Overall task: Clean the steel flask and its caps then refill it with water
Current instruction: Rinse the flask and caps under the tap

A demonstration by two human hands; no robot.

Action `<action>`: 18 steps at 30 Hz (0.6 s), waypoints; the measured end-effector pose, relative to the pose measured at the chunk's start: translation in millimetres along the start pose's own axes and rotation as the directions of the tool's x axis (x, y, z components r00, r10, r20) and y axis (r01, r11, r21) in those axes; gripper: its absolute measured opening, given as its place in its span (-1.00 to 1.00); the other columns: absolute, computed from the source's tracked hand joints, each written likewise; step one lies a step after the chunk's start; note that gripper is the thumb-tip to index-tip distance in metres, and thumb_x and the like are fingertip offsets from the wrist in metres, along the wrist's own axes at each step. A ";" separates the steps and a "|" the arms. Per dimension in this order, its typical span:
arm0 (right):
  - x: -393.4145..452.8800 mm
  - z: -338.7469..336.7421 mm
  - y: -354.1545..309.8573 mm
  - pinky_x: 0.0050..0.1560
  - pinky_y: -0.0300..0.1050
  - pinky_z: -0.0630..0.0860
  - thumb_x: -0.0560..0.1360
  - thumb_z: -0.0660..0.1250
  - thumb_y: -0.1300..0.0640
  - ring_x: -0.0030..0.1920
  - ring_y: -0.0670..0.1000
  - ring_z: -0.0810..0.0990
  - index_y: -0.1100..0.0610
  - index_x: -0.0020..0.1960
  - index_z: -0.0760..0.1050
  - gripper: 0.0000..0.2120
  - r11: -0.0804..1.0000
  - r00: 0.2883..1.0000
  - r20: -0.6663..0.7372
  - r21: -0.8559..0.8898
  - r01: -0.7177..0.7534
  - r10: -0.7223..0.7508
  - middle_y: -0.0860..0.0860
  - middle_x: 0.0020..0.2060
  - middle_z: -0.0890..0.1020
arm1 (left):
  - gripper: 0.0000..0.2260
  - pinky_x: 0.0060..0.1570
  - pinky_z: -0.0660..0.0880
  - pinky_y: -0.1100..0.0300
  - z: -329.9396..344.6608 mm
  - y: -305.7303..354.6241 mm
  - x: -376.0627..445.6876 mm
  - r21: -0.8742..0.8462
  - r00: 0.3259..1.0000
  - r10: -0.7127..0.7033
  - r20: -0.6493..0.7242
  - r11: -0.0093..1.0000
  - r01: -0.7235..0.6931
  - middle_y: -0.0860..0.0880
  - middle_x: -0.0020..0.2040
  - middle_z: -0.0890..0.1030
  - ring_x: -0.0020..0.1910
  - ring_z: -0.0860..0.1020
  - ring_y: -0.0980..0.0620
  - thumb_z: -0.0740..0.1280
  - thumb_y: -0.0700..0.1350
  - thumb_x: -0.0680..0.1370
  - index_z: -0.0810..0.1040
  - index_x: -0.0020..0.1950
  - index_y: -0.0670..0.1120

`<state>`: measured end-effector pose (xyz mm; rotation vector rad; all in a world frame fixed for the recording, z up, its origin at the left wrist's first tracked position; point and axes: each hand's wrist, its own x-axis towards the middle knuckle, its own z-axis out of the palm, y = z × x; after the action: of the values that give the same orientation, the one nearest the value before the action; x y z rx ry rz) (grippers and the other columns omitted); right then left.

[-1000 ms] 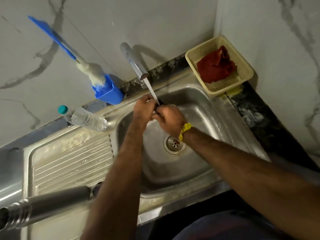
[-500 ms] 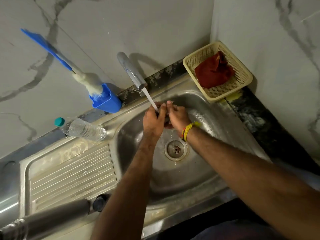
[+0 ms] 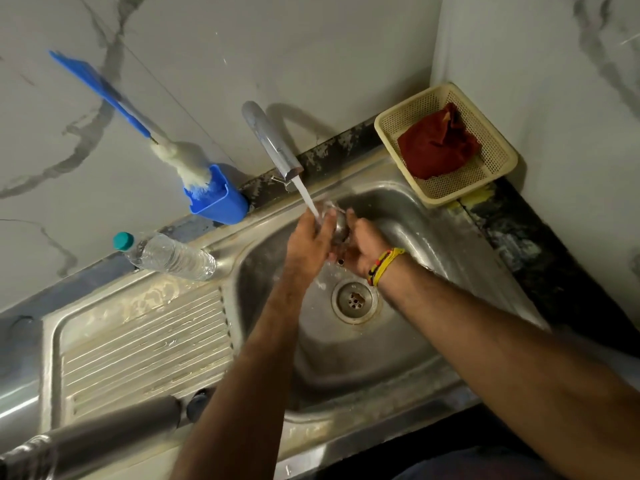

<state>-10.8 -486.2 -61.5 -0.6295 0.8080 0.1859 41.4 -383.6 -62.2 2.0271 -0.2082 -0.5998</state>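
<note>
Both my hands are in the sink basin under the running tap. My right hand, with a yellow thread band at the wrist, cups a small steel cap from below. My left hand lays its fingers against the cap's left side, and the water stream falls on them. The steel flask lies on its side on the drainboard at the lower left, mouth toward the left edge. A small dark cap sits by the flask's right end.
A clear plastic bottle with a teal lid lies behind the drainboard. A blue holder with a blue-handled brush leans on the wall. A cream basket with a red cloth stands at the right corner.
The hands have shifted round the cap under the stream: the left hand's fingers now lie over its side and the right hand has turned beneath it. The flask has not moved.
</note>
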 end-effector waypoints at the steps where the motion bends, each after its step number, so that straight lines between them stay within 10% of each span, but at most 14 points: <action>1: 0.3 -0.5 2.1 -0.48 -0.18 0.45 0.67 0.08 -0.12 -0.44 0.01 0.55 0.19 0.19 0.52 -0.57 1.000 1.000 -0.010 -0.004 -0.007 0.007 0.15 -0.21 0.60 | -0.60 0.07 0.62 0.02 -0.2 -2.2 -0.4 0.046 1.000 0.010 -0.012 0.999 -0.010 -0.03 0.08 0.67 0.06 0.67 -0.04 0.19 0.25 0.64 0.57 0.24 -0.01; 8: 3.2 8.1 4.6 -0.44 -0.23 0.46 0.68 0.08 -0.13 -0.45 0.00 0.57 0.14 0.10 0.55 -0.60 0.999 0.999 -0.045 0.040 0.013 -0.011 0.10 -0.27 0.63 | -0.72 0.08 0.63 0.05 1.3 3.8 -3.0 0.134 0.991 0.132 -0.002 0.982 -0.131 0.05 0.00 0.68 -0.01 0.66 0.08 0.40 0.17 0.56 0.59 0.15 0.03; 13: 1.5 6.5 13.7 -0.31 -0.18 0.59 0.67 0.15 -0.03 -0.30 -0.06 0.65 0.11 0.00 0.60 -0.69 0.998 0.998 0.041 0.045 0.034 -0.036 0.03 -0.25 0.69 | -0.68 0.06 0.56 0.09 4.8 11.5 4.3 0.039 0.962 -0.093 -0.257 0.994 0.106 0.00 0.03 0.66 0.06 0.64 -0.03 0.31 0.18 0.61 0.61 0.21 0.01; 18: 5.6 -6.1 11.2 -0.43 -0.21 0.54 0.63 0.23 -0.10 -0.36 -0.01 0.61 0.15 0.01 0.61 -0.66 0.999 0.997 -0.074 0.010 0.036 -0.036 0.09 -0.21 0.63 | -0.67 0.06 0.57 0.03 19.5 10.7 -11.3 0.462 0.983 0.159 -0.087 0.881 -0.102 -0.03 -0.02 0.64 -0.03 0.61 -0.05 0.20 0.23 0.64 0.54 0.10 0.00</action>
<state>-15.1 -481.3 -73.8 -0.6430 0.8676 0.1258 23.1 -399.7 -57.2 2.4715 -0.4438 -0.3586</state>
